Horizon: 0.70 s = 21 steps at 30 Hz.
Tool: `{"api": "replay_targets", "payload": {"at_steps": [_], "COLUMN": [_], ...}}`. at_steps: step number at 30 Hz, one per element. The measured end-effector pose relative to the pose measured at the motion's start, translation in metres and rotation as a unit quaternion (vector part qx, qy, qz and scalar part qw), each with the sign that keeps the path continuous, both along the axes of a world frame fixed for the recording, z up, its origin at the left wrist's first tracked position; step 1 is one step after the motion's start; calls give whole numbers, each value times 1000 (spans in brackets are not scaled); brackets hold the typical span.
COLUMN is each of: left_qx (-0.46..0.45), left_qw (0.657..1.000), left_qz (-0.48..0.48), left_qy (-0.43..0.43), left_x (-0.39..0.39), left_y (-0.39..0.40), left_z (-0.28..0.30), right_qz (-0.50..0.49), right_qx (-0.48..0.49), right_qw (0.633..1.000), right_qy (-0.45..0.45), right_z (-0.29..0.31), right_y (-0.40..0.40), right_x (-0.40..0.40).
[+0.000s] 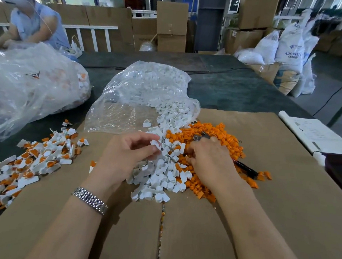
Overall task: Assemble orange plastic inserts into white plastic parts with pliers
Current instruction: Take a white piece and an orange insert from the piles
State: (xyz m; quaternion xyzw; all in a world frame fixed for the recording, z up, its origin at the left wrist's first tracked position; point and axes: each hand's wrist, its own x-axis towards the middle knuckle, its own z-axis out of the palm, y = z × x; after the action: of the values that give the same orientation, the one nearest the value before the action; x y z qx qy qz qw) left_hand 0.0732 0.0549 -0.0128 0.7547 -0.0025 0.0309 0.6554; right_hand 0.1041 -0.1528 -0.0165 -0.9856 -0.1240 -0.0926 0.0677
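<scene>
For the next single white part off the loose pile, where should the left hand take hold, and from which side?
A judgement: pinch a white part at the pile's near edge, across its flat tab, coming from above on the left. There the parts lie loose on bare cardboard. The left hand already pinches one white part this way; the right hand holds the pliers.

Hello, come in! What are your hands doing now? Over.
Left hand pinches a white part. Right hand grips pliers over orange inserts. Nothing blocking.
</scene>
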Motion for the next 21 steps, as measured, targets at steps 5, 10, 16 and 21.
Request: {"api": "replay_targets", "payload": {"at_steps": [5, 10, 16, 21], "left_qx": [-72, -107, -170, -197], "left_qw": [997, 993, 984, 977], "left_qz": [-40, -52, -56, -72], "left_qy": [-4, 2, 21, 24], "left_x": [-3, -3, -3, -3], "left_y": [-5, -7, -6, -6], "left_z": [2, 3, 3, 5], "right_qz": [16, 46, 50, 46], "right_qx": [17, 0, -16, -14], "right_qw": [1000, 999, 999, 999], "right_qy": [-8, 12, -9, -2], "right_z": [1, 5, 7, 8], "right_y": [0, -3, -1, 1], "right_x": [1, 1, -2, -4]}}
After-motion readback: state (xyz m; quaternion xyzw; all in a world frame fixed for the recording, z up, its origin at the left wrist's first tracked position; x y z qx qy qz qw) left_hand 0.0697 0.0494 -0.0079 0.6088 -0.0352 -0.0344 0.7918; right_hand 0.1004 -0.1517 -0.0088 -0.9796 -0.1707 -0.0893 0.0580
